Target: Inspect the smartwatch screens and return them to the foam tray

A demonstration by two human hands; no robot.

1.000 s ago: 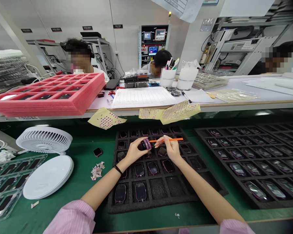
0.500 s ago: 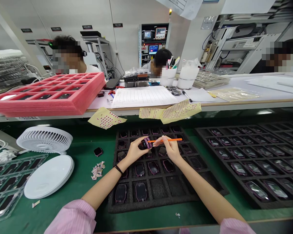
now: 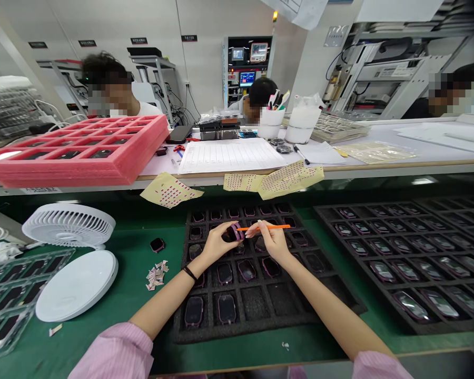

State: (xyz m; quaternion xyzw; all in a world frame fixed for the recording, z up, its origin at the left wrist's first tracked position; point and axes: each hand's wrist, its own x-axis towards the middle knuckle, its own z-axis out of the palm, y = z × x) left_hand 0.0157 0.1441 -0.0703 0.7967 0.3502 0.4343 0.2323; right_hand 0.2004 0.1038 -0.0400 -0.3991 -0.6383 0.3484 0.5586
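My left hand grips a purple smartwatch body by its sides, tilted up above the tray. In my right hand is a thin orange stick, held like a pen, with its left end touching or very near the watch's edge. Beneath both hands lies a black foam tray with watch bodies in many of its pockets; some front pockets hold nothing. Part of the tray is hidden by my hands and forearms. What the stick's tip does at the watch is too small to tell.
On the green mat lie a single watch body, a pile of small paper strips and a white fan. A second foam tray with watches is at right. A pink foam tray stands on the shelf, whose edge carries yellow sticker sheets.
The watch has turned slightly in my left hand, so its screen looks darker. My right hand and the orange stick stay at its edge. The whole view has shifted a little.
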